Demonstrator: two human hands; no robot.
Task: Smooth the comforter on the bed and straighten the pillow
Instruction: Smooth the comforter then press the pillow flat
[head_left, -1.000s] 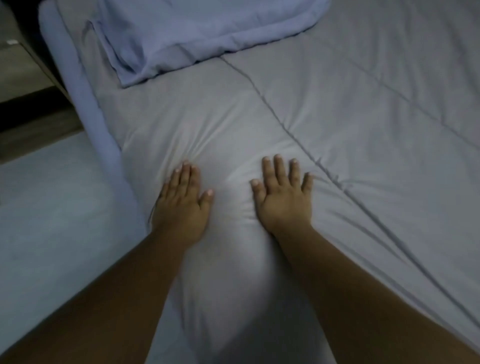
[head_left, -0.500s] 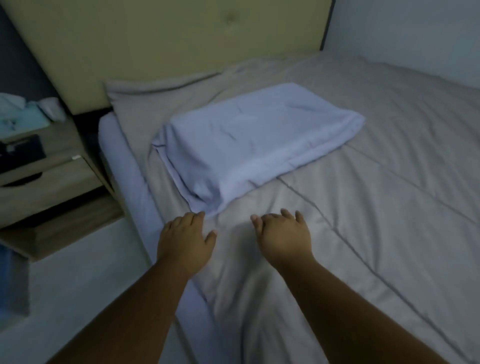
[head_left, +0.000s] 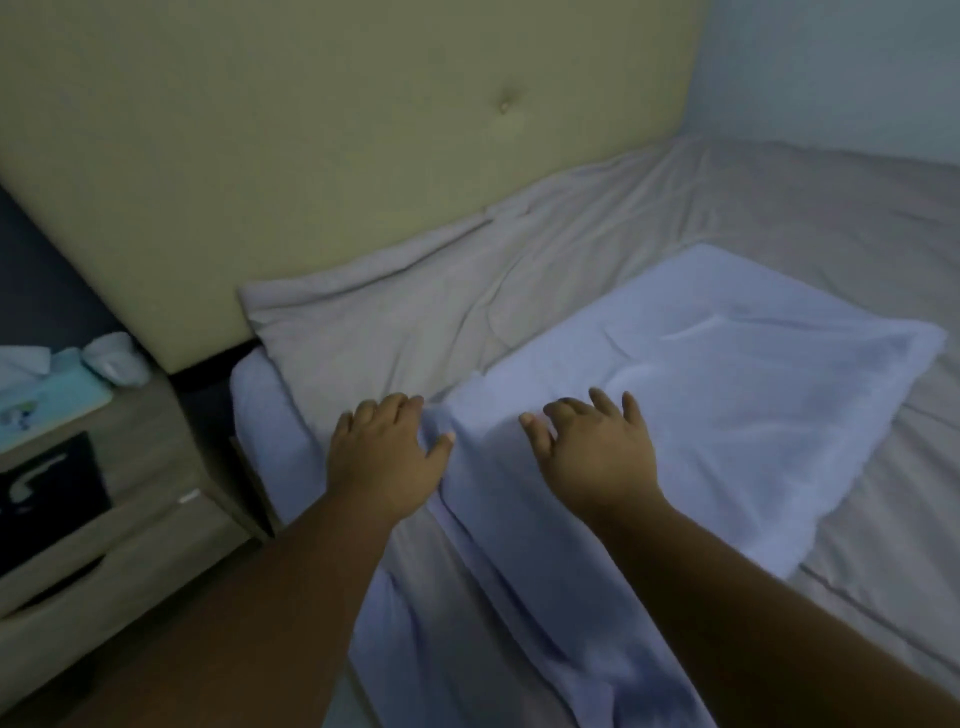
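A pale blue pillow (head_left: 727, 395) lies flat and slanted on the grey-beige comforter (head_left: 779, 218), which covers the bed up to the headboard and is wrinkled near its top edge. My left hand (head_left: 384, 457) is at the pillow's near left corner, fingers curled forward and thumb against the fabric fold. My right hand (head_left: 597, 452) rests palm down on the pillow's near edge with fingers spread. Neither hand clearly grips anything. Both forearms cover part of the pillow's loose case end.
A yellow padded headboard (head_left: 363, 130) stands behind the bed. A wooden nightstand (head_left: 104, 519) sits at the left with a light blue tissue box (head_left: 47, 400) and a black item on it. The blue fitted sheet (head_left: 265, 415) shows at the mattress edge.
Both hands left the comforter and moved forward toward the headboard, arriving at the pillow's near edge. The view lifted from the comforter to the pillow and headboard.
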